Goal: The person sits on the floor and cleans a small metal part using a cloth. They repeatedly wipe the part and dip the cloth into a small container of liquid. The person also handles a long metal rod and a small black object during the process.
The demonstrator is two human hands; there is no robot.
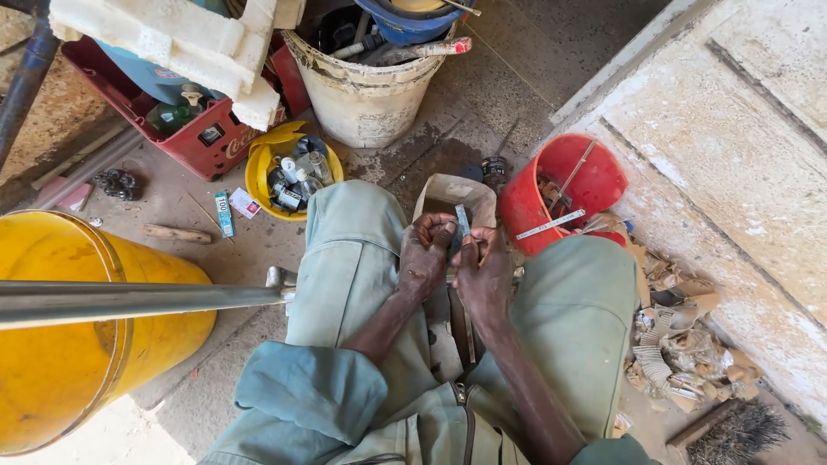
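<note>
I sit with my knees apart in green trousers, both hands together between them. My left hand (424,256) and my right hand (484,269) both pinch a small flat grey metal piece (463,220) held upright at the fingertips. Just beyond the hands lies a torn piece of brown cardboard (454,191) on the concrete floor. A long steel pipe (138,300) runs in from the left and ends at my left knee. What lies under my hands is hidden.
A yellow drum (60,362) stands at left under the pipe. Ahead are a yellow bowl of small parts (289,172), a red crate (185,129), a dirty white bucket (366,95) and a red bucket (564,189). Crumpled paper scraps (680,344) and a brush (736,435) lie at right beside a wall.
</note>
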